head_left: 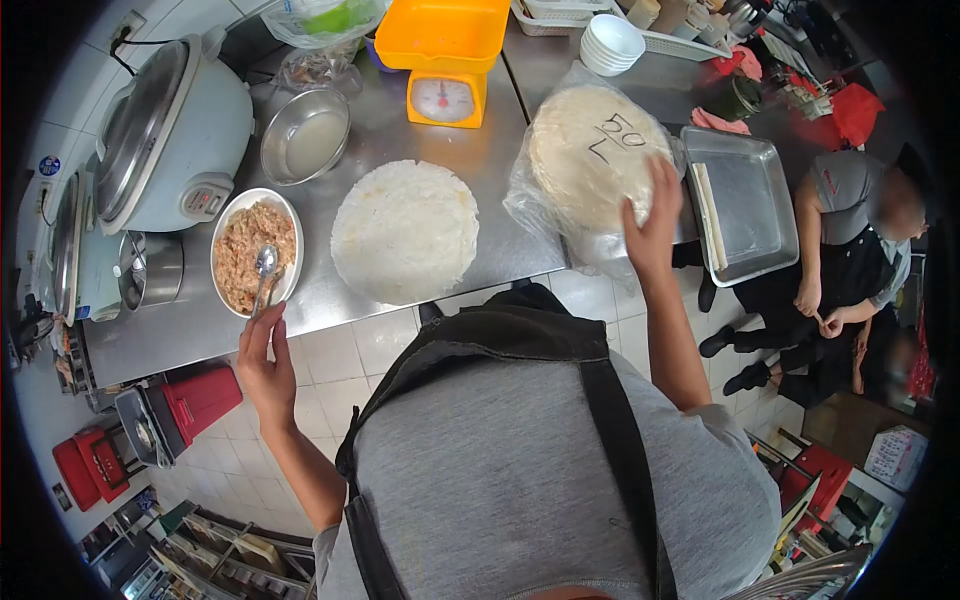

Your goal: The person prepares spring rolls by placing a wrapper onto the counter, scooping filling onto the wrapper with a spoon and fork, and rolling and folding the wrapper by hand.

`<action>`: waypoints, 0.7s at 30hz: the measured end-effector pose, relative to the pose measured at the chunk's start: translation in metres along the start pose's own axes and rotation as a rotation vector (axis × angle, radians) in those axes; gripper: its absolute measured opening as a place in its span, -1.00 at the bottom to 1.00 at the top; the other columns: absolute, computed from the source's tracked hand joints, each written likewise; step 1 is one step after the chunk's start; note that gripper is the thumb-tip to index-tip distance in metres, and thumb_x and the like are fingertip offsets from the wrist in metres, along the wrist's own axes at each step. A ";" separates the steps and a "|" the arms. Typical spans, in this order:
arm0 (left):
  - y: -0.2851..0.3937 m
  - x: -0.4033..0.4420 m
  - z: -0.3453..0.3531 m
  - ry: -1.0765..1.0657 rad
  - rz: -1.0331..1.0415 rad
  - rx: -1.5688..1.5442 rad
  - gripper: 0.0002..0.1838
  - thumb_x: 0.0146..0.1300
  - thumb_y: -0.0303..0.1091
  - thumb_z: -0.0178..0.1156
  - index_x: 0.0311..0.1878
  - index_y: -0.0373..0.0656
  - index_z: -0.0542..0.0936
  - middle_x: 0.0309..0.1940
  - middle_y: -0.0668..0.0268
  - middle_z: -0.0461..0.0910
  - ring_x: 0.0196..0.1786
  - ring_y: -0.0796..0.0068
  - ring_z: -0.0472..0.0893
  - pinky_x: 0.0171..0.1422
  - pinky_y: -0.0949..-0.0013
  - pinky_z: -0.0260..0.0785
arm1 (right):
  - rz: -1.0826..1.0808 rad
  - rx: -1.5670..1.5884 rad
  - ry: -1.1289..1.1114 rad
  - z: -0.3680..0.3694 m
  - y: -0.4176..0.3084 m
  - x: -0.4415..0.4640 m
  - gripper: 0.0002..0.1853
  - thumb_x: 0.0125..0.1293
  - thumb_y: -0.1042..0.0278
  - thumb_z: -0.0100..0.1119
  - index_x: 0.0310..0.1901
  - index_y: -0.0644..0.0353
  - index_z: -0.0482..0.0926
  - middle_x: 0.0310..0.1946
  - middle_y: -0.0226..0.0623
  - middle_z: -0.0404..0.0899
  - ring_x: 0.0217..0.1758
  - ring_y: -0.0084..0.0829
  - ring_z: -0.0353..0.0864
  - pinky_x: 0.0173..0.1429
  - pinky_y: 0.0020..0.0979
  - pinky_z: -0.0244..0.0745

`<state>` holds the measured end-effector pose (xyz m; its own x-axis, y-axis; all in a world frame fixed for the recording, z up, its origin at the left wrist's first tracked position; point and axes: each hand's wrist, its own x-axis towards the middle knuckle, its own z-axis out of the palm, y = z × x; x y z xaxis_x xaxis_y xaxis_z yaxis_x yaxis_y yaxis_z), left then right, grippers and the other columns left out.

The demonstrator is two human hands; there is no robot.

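Note:
My left hand is closed round the handle of a metal spoon. The spoon's bowl rests in pinkish minced filling, inside a white oval bowl. My right hand has thumb and fingers apart at the right edge of a stack of round, thin wrappers. Clear plastic covers this stack, with "50 L" written on it. Whether the fingers press on the stack is hard to tell. Between my hands a single white round wrapper lies flat on the steel table.
Behind the wrapper stand a yellow scale and a metal bowl of cloudy liquid. A large cooker is at the left. On the right, a metal tray holds long pale rolls. Beyond it is another person.

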<state>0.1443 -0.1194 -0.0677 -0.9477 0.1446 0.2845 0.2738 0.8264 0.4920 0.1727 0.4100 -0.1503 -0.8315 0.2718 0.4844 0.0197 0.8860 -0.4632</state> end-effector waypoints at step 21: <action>0.021 -0.004 0.018 0.006 -0.005 -0.032 -0.75 0.41 -0.60 0.22 0.07 -0.19 0.74 -0.05 0.15 0.76 0.04 0.15 0.72 0.20 0.22 0.51 | -0.192 -0.032 -0.213 0.058 0.036 0.025 -0.60 0.29 0.53 0.25 0.18 0.14 0.69 -0.18 -0.02 0.74 -0.16 -0.05 0.73 -0.05 -0.18 0.62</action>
<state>0.1510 -0.0932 -0.0736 -0.9483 0.1369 0.2865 0.2738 0.8096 0.5192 0.1205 0.4274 -0.1979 -0.9195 0.0164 0.3926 -0.1341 0.9261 -0.3527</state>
